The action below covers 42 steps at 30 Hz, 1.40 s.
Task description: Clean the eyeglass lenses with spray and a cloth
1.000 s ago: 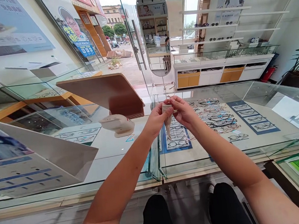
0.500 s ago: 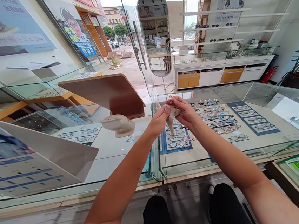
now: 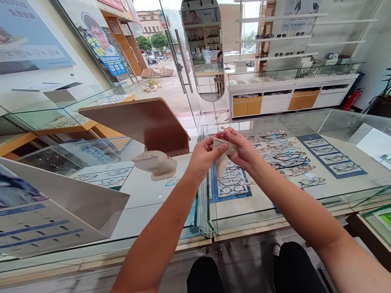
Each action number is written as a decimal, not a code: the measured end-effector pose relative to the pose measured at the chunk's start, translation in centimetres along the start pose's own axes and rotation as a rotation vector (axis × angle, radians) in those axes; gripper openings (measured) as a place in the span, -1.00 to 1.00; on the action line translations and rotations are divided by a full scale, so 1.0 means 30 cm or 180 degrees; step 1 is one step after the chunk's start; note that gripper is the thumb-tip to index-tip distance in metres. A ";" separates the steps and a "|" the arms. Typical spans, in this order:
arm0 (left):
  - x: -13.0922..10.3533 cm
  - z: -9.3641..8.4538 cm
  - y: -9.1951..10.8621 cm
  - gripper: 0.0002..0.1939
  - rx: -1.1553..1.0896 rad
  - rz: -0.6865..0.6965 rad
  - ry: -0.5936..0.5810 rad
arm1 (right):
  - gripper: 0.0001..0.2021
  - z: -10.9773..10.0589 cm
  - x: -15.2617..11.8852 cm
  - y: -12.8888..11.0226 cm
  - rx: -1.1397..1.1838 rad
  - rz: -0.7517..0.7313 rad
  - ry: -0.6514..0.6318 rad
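Above the glass counter, my left hand (image 3: 206,153) pinches a beige cloth (image 3: 221,162), which hangs down below the fingers. My right hand (image 3: 241,146) is closed on the same cloth from the other side, close against my left hand. A thin-framed pair of glasses (image 3: 223,120) sticks out just beyond my fingertips; which hand grips it is hard to tell. Beneath the cloth, inside the counter, lies a blue tray (image 3: 216,194) with glasses in rows.
Many glasses (image 3: 282,156) lie under the counter glass, beside another blue tray (image 3: 352,171). On the left are a brown tilted board (image 3: 137,117), a white rounded object (image 3: 155,163) and a calendar stand (image 3: 94,207). An oval mirror (image 3: 203,44) stands beyond.
My left hand has shifted slightly left and turned, its fingers now curled more around the cloth. The cloth hangs wider and a little further left. My right hand has barely moved.
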<state>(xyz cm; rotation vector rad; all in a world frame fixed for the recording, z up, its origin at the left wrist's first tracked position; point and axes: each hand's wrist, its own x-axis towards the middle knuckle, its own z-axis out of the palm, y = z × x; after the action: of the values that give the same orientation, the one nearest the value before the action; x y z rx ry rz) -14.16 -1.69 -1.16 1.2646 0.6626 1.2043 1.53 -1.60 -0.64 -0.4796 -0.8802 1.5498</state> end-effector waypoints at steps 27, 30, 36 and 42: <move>0.034 -0.003 -0.046 -0.29 -0.0073 0.0481 0.0337 | -0.49 0.004 -0.010 0.001 -0.0826 -0.0507 -0.0084; 0.049 -0.033 -0.050 -0.30 -0.0066 0.0161 0.0091 | -0.48 -0.020 0.007 -0.008 -0.0684 -0.0379 0.0019; 0.072 -0.081 -0.036 -0.29 -0.0085 0.0182 0.0273 | -0.49 -0.052 0.025 -0.054 -0.0660 -0.0504 0.0115; 0.081 -0.105 -0.001 -0.33 -0.0400 0.0292 0.0344 | -0.58 -0.041 0.003 -0.056 -0.1188 -0.0184 -0.0277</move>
<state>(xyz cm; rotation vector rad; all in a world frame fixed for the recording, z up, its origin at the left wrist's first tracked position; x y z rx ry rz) -16.26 1.66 -1.43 1.1412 0.6027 1.3765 3.51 -1.22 -0.10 -0.6499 -1.2496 1.3646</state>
